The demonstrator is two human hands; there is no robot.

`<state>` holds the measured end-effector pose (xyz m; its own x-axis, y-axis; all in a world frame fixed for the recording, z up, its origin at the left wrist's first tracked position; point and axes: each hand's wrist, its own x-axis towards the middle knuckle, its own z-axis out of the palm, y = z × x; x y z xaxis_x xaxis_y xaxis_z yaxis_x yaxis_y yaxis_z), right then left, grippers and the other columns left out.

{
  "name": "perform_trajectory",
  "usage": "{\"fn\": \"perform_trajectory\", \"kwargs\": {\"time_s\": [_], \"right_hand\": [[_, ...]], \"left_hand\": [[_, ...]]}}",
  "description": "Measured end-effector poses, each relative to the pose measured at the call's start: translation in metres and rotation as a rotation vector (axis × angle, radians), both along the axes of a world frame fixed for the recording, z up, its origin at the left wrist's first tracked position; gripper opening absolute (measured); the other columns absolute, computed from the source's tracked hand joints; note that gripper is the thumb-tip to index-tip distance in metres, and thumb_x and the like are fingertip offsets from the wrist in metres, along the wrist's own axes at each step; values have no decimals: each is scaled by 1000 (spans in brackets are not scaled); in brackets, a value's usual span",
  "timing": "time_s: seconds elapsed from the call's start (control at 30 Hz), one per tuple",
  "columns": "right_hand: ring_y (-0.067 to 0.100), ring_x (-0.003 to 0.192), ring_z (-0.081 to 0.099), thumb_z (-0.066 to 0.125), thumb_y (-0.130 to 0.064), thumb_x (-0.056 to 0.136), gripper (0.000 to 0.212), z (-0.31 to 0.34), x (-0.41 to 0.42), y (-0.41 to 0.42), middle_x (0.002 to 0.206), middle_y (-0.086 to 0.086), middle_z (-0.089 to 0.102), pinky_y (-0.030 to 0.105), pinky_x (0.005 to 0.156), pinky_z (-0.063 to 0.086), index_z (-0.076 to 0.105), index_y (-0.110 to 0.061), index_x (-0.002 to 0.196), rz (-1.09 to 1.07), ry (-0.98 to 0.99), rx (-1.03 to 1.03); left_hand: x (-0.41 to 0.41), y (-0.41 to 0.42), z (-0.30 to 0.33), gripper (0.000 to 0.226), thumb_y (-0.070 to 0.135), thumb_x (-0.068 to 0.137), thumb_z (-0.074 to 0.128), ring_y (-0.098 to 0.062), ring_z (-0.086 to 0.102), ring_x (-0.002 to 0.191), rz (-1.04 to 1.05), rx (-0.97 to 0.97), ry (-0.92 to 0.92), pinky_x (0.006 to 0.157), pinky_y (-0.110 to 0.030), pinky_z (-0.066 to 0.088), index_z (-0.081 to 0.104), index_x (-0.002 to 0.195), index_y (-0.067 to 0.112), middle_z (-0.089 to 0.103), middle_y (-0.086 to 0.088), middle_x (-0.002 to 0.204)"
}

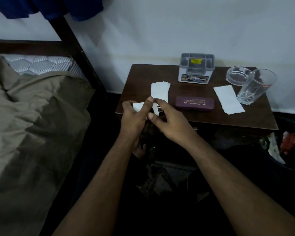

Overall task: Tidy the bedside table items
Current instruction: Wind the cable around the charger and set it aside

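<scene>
A white paper slip point(157, 92) lies at the near left of the bench point(143, 75), with both hands on its near end. The left hand point(134, 114) pinches the paper between thumb and forefinger, and the right hand point(167, 118) pinches it from the other side, fingers curled. Just right of the hands lies a purple case point(194, 103). Behind it, near the wall, stands a grey organizer box point(196, 68). A second paper slip point(228, 99) lies toward the right, touching a drinking glass point(255, 86), with a glass ashtray point(238, 75) just behind. A bed point(32, 116) with an olive cover stands left of the bench.
</scene>
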<state>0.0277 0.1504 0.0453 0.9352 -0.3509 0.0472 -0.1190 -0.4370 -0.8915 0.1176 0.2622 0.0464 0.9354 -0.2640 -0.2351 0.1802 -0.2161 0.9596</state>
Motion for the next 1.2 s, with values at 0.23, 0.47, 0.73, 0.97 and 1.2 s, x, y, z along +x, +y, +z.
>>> {"fn": "perform_trajectory", "kwargs": {"time_s": [0.23,0.47,0.73,0.97,1.2], "right_hand": [[21,104,70,68,-32,95,49,-18,38,-12,122,2,69,39,92,57,54,-33,141,-153,62,121],[12,101,66,74,-26,90,46,-29,95,-34,112,-9,65,18,79,53,61,-33,134,-269,9,145],[8,108,64,74,-19,91,45,-40,161,-73,127,-7,69,18,89,51,63,-21,135,-222,-37,13],[11,109,69,70,-14,94,37,-60,204,-100,119,-1,74,37,98,57,67,-16,131,-308,-108,47],[10,110,68,68,-12,94,34,-75,241,-111,118,-2,73,26,99,54,68,-13,128,-356,-105,4]], "left_hand": [[37,-19,5,38,37,104,48,-29,68,93,-97,-131,394,74,-39,59,54,126,6,66,-19,117],[92,-39,-1,47,26,108,35,-32,60,94,-98,-208,490,77,-40,49,54,140,-2,62,-26,130],[156,-67,-28,35,28,110,41,-29,64,108,-126,-221,400,94,-44,53,56,133,7,65,-19,132],[206,-107,-49,19,33,109,45,-32,65,115,-115,-132,369,89,-43,60,55,116,19,63,-13,126],[238,-135,-78,24,26,106,51,-21,63,103,-148,167,-61,83,-39,62,50,125,11,59,-8,124]]}}
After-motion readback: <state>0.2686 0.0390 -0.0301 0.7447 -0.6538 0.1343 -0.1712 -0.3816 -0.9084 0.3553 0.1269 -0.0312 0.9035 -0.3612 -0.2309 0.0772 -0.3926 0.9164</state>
